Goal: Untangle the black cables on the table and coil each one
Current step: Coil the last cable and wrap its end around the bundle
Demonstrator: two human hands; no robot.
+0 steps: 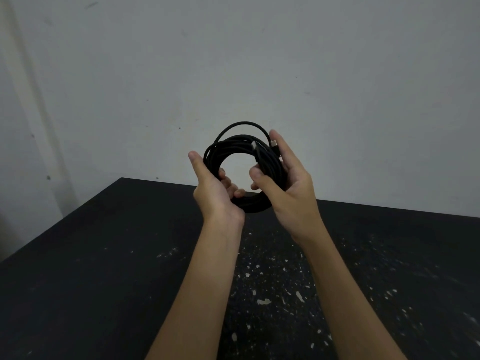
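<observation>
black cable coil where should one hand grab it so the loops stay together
Grip the black cable coil at its lower bundle, fingers through the open centre from below: all turns lie packed there. Avoid the top, where a loose loop stands off beside the plug ends.

Room above table [104, 255] (wall [233, 61] behind)

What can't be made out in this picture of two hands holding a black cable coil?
Head view only:
- Bottom of the coiled black cable: covered by the left hand and right hand, and merging with the speckled black table.
- The small metal-tipped plug near the right hand: too small to tell its type.
- Other cables: none shows, but the frame cuts off the table's edges.
</observation>
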